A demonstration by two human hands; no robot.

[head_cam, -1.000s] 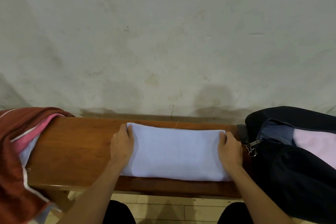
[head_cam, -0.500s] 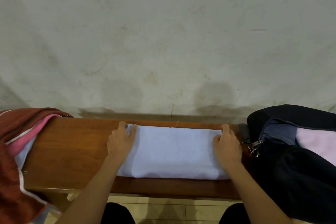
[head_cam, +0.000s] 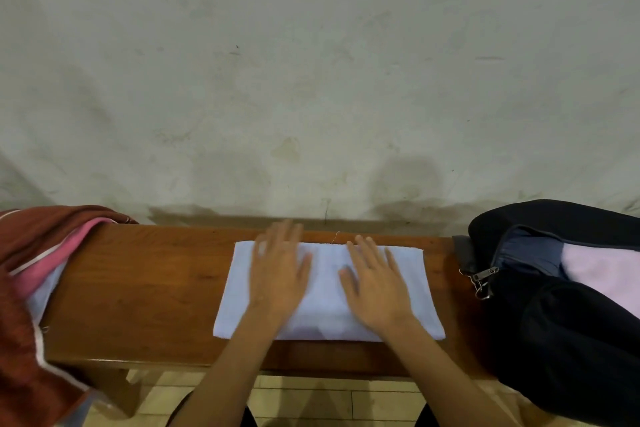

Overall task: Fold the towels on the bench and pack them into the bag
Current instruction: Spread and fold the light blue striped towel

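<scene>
A long reddish-brown wooden bench point(head_cam: 145, 291) runs left to right along a stained pale wall. A folded pale blue rectangular towel point(head_cam: 327, 291) lies flat at its middle, reaching from the back edge nearly to the front edge. A heap of rust-red, pink and pale towels point(head_cam: 38, 253) drapes over the left end. A black fabric bag point(head_cam: 561, 322), unzipped, sits on the right end.

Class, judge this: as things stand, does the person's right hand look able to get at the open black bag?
Probably yes: the right hand lies flat on the pale blue towel, and bare wooden bench separates it from the bag.
</scene>
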